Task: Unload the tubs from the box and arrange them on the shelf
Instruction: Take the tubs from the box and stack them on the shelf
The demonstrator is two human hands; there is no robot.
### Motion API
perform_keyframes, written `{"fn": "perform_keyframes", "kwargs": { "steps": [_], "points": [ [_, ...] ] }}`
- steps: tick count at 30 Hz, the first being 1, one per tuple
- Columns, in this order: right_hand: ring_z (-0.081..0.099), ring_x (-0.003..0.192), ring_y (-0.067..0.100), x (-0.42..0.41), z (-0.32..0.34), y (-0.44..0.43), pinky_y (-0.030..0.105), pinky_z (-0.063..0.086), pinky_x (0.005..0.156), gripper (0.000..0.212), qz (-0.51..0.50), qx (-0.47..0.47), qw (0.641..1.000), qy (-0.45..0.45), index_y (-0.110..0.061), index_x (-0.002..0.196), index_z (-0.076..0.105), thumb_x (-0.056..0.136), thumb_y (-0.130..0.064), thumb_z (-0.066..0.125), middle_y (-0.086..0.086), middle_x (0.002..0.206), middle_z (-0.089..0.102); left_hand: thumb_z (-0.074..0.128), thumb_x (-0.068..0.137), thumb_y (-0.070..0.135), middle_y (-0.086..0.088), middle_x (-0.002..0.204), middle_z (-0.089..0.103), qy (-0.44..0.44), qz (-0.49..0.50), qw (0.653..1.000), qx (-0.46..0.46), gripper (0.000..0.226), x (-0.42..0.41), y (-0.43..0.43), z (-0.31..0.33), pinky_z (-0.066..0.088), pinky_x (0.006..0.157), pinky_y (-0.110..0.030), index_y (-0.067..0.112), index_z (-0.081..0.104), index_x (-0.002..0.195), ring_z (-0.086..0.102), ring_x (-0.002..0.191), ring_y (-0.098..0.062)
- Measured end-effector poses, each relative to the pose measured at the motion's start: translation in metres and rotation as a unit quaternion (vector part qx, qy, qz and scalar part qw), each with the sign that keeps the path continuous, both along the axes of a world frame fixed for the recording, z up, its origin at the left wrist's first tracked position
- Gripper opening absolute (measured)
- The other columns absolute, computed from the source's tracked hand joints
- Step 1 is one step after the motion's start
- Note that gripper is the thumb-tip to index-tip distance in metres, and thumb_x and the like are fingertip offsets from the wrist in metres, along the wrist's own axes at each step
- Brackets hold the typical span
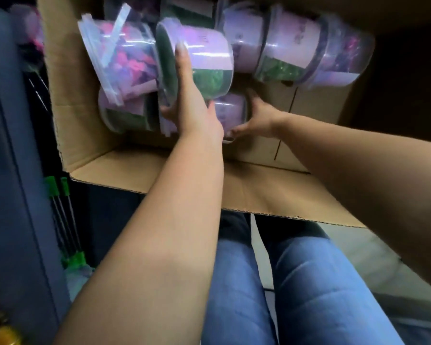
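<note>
Two hands are inside the cardboard box (90, 135). The left hand (189, 100) has its fingers (182, 58) spread flat along the side of a tub (204, 61) with a lilac label and green filling, pressing it while the thumb sits underneath; the tub lies on its side, above the others. The right hand (259, 115) curls its fingers around a lower tub (230, 110), gripping it from the right. More tubs (296, 48) lie on their sides along the back of the box, and a pink-and-purple one (125, 53) sits to the left. Dark marks show on the labels, too blurred to read. Blue jeans (296, 282) show below the box flap.
</note>
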State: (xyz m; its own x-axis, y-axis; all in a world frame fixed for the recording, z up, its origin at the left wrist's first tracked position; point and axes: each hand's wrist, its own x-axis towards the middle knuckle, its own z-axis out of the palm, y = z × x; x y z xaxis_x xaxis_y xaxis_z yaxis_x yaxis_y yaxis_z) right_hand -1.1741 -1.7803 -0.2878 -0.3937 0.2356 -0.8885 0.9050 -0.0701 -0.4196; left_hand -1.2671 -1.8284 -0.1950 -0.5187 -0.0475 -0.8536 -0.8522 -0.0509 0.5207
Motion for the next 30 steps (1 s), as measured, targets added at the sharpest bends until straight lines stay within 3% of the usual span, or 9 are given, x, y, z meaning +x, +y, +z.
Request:
{"fn": "perform_keyframes", "kwargs": {
  "steps": [4, 8, 11, 14, 18, 19, 22, 25, 30],
  "points": [
    [0.057, 0.101, 0.016, -0.001, -0.010, -0.016, 0.025, 0.047, 0.091, 0.063, -0.219, -0.100, 0.970, 0.027, -0.004, 0.128, 0.046, 0.072, -0.007, 0.075, 0.011, 0.123, 0.058, 0.063, 0.081, 0.043, -0.004, 0.143, 0.042, -0.037, -0.067, 0.995, 0.060, 0.068, -0.015, -0.022, -0.017, 0.042, 0.102, -0.046, 0.025, 0.034, 0.140, 0.041, 0.130, -0.026],
    [0.063, 0.102, 0.023, 0.016, -0.012, -0.032, 0.037, 0.053, 0.089, 0.064, -0.346, -0.117, 0.931, 0.009, -0.004, 0.124, 0.049, 0.068, -0.012, 0.079, 0.009, 0.114, 0.062, 0.059, 0.084, 0.044, -0.009, 0.141, 0.044, -0.053, -0.085, 0.993, 0.068, 0.062, -0.024, -0.030, -0.021, 0.041, 0.101, -0.047, 0.020, 0.038, 0.137, 0.042, 0.128, -0.030],
    [0.065, 0.093, 0.020, 0.046, 0.000, -0.039, 0.022, 0.056, 0.063, 0.057, -0.466, -0.132, 0.875, -0.013, -0.008, 0.126, 0.046, 0.076, -0.014, 0.073, 0.007, 0.109, 0.060, 0.058, 0.084, 0.045, -0.010, 0.133, 0.051, -0.066, -0.099, 0.992, 0.048, 0.044, -0.029, -0.033, -0.016, 0.041, 0.098, -0.046, 0.019, 0.050, 0.118, 0.049, 0.121, -0.032],
    [0.060, 0.066, 0.006, 0.081, 0.010, -0.044, 0.012, 0.043, 0.044, 0.055, -0.546, -0.088, 0.833, -0.017, -0.009, 0.131, 0.042, 0.081, -0.007, 0.066, 0.003, 0.098, 0.056, 0.055, 0.086, 0.043, -0.006, 0.113, 0.060, -0.075, -0.170, 0.982, 0.019, 0.033, -0.029, -0.041, -0.012, 0.042, 0.089, -0.039, 0.019, 0.054, 0.108, 0.054, 0.105, -0.027],
    [0.059, 0.105, 0.025, 0.116, 0.016, -0.036, 0.025, 0.049, 0.073, 0.085, -0.602, -0.047, 0.794, -0.070, -0.028, 0.146, 0.005, 0.086, -0.010, 0.061, 0.008, 0.125, 0.046, 0.071, 0.070, 0.031, 0.006, 0.101, 0.064, -0.053, -0.362, 0.930, -0.016, 0.041, -0.019, -0.055, -0.011, 0.047, 0.081, -0.027, 0.023, 0.055, 0.107, 0.060, 0.096, -0.011],
    [0.056, 0.109, 0.028, 0.122, 0.016, -0.032, 0.029, 0.048, 0.075, 0.088, -0.587, -0.046, 0.805, -0.081, -0.031, 0.146, -0.001, 0.086, -0.012, 0.061, 0.012, 0.133, 0.043, 0.076, 0.060, 0.032, 0.006, 0.103, 0.064, -0.048, -0.416, 0.908, -0.029, 0.058, -0.016, -0.058, -0.014, 0.048, 0.084, -0.026, 0.021, 0.052, 0.112, 0.061, 0.096, -0.008],
    [0.035, 0.133, 0.027, 0.126, 0.019, -0.017, 0.038, 0.037, 0.103, 0.096, -0.346, 0.060, 0.926, -0.138, -0.023, 0.148, 0.006, 0.078, -0.022, 0.072, 0.013, 0.151, 0.020, 0.086, 0.033, 0.050, -0.004, 0.132, 0.050, -0.044, -0.547, 0.827, -0.120, 0.131, -0.003, -0.063, -0.026, 0.041, 0.103, -0.038, 0.016, 0.019, 0.140, 0.052, 0.117, -0.018],
    [0.029, 0.137, 0.022, 0.120, 0.015, 0.005, 0.028, 0.023, 0.111, 0.091, -0.215, 0.108, 0.966, -0.096, -0.010, 0.144, 0.023, 0.072, -0.030, 0.076, 0.012, 0.149, 0.026, 0.082, 0.060, 0.038, -0.008, 0.139, 0.034, -0.029, -0.644, 0.736, -0.207, 0.109, 0.011, -0.058, -0.039, 0.034, 0.100, -0.027, 0.018, 0.009, 0.140, 0.041, 0.120, -0.020],
    [0.048, 0.123, 0.021, 0.113, 0.005, 0.036, 0.028, 0.037, 0.102, 0.088, -0.110, 0.069, 0.987, -0.095, -0.014, 0.138, 0.036, 0.065, -0.042, 0.078, 0.005, 0.135, 0.048, 0.075, 0.070, 0.042, -0.011, 0.135, 0.035, -0.051, -0.579, 0.779, -0.237, 0.077, 0.028, -0.049, -0.066, 0.038, 0.101, -0.030, 0.015, 0.021, 0.118, 0.042, 0.121, -0.022]
  ]
}}
